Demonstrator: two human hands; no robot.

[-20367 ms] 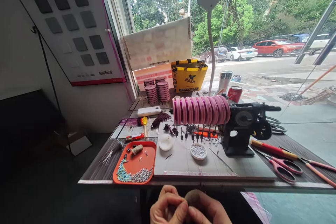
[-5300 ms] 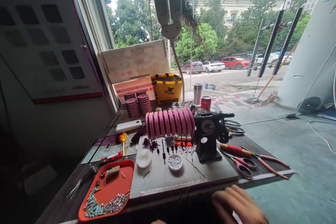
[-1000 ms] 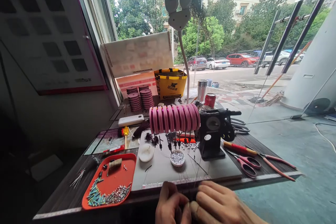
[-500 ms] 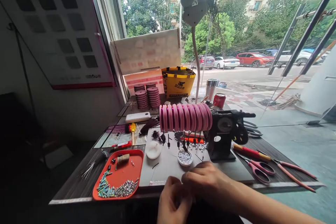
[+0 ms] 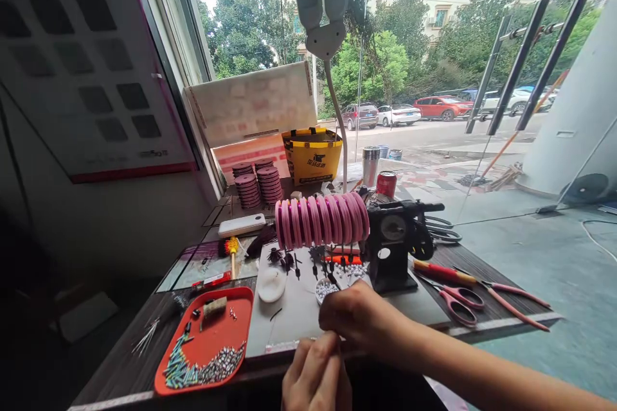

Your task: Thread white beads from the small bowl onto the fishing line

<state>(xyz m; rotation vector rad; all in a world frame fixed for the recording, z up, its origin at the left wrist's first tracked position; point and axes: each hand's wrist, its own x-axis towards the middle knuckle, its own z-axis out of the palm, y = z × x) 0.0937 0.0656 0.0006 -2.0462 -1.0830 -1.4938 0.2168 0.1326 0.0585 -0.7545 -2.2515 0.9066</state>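
While the right hand [image 5: 357,318] reached to the small bowl of white beads [image 5: 326,289] at centre frame, fingers curled over its rim, the left hand [image 5: 315,376] sat at the bottom edge, pinched shut, possibly on a fine line; too small to confirm. Pink spools [image 5: 322,220] were loaded on the winder [image 5: 393,247]. Many beads remained in the bowl and loose sinkers in the orange tray [image 5: 207,343] at lower left of the bench [image 5: 482,263].
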